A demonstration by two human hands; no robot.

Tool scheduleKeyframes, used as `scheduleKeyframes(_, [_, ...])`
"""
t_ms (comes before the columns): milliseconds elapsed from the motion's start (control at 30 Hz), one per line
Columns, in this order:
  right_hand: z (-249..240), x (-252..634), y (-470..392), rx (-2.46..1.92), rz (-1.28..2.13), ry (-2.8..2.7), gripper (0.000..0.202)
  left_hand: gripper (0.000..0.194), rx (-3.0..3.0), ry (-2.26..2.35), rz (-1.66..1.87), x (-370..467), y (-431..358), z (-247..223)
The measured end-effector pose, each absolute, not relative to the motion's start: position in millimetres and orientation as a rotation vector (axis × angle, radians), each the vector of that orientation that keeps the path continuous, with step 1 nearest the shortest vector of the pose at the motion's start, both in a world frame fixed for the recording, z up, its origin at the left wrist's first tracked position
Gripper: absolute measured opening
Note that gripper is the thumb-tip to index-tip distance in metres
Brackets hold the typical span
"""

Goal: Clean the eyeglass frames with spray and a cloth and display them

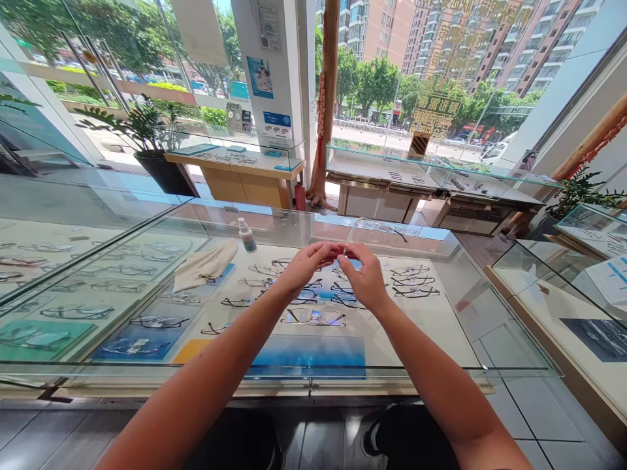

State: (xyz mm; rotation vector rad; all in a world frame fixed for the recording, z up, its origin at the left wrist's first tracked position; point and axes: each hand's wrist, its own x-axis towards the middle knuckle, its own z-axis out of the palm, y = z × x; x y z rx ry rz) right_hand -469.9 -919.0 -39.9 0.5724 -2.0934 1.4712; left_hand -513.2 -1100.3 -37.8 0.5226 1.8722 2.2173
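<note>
Above the glass display case (411,356), both my hands meet around a pair of eyeglasses (396,234). One thin temple with a dark tip sticks out beyond my right hand. My left hand (307,262) is closed, its fingertips pinching the near part of the frame. Thumb and fingers of my right hand (366,274) press together on the same part, touching my left fingertips. Much of the frame is hidden by the fingers. Below lie several rows of eyeglasses inside the case, among them a pair (313,318) near the front.
A small spray bottle (247,236) stands on the glass top at the left, beside a beige cloth (206,264). Another glass case (553,307) is to the right. Farther back are window-side showcases (247,176), a potted plant (164,171) and a wooden post (327,98).
</note>
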Motion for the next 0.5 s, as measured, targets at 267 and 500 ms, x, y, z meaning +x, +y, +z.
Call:
scheduleKeyframes(267, [-37.0, -469.3, -917.4, 0.544, 1.448, -2.085, 0.028, 0.069, 0.454, 1.905, 2.235, -511.5, -1102.8, -34.4])
scheduleKeyframes(500, [-36.5, -469.2, -917.1, 0.545, 1.447, -2.085, 0.029, 0.067, 0.435, 1.908, 2.263, -512.5, -1103.4, -34.3])
